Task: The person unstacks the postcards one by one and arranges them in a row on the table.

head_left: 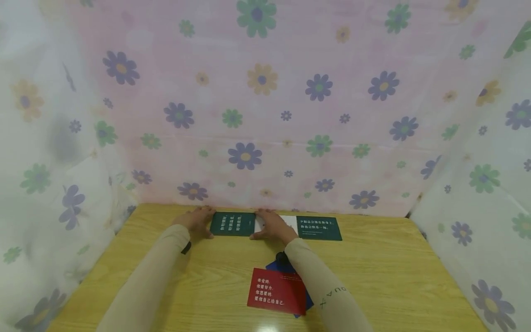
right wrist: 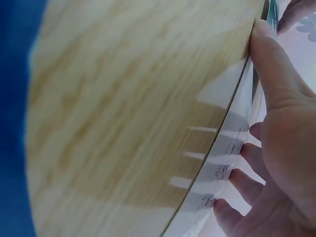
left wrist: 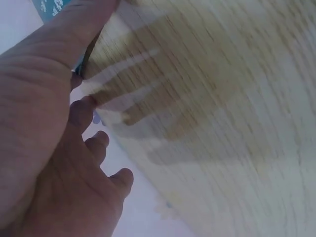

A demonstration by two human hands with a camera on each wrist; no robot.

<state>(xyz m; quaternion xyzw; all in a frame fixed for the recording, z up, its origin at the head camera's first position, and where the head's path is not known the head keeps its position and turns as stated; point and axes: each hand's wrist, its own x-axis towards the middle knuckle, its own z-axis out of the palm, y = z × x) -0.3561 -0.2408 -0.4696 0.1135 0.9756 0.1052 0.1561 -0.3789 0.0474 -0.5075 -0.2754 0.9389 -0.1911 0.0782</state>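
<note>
A dark green card [head_left: 232, 223] with white print lies at the far edge of the wooden table [head_left: 386, 276]. My left hand [head_left: 198, 220] rests flat at its left end, and in the left wrist view the thumb of that hand [left wrist: 49, 148] touches the card's edge [left wrist: 49, 7]. My right hand [head_left: 271, 226] lies at the card's right end, over the white part of a second white-and-green card [head_left: 318, 228]. From the right wrist camera, the right hand [right wrist: 286, 138] has its thumb straight along the white card [right wrist: 222, 168], with the fingers loosely bent.
A red card [head_left: 275, 290] with white print lies near me on top of a blue card [head_left: 309, 302]. Flower-print cloth [head_left: 265, 115] hangs at the back and on both sides of the table. Bare wood [head_left: 386, 276] shows to the right and left.
</note>
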